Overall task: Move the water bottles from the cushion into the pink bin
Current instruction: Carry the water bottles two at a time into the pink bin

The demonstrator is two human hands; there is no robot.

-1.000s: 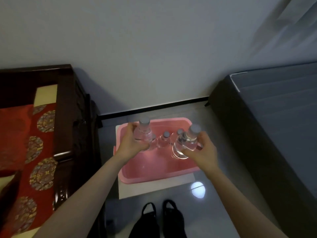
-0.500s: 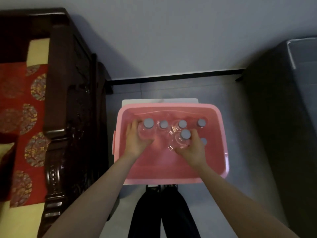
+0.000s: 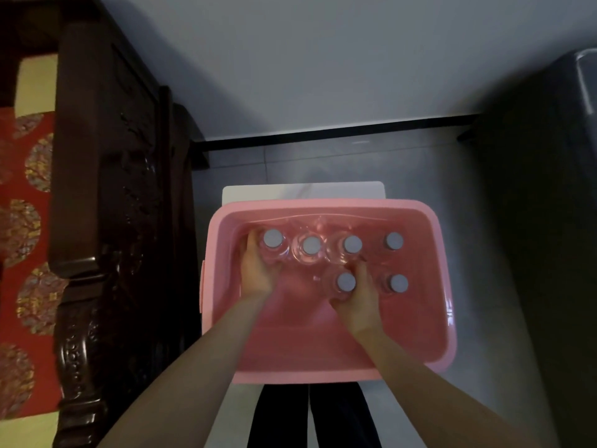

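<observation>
I find both hands down inside the pink bin (image 3: 323, 376). The left hand (image 3: 258, 270) is wrapped round the back-left bottle (image 3: 272, 238), and the right hand (image 3: 358, 302) is wrapped round a front-row bottle (image 3: 345, 282). Both bottles stand upright, caps facing the camera, each just beyond its palm. Four other bottles (image 3: 393, 241) stand close alongside. In my judgement the release calls for a straight upward withdrawal. The red cushion (image 3: 29, 221) lies to the left, nearer the left hand. No bottle shows on its visible part.
</observation>
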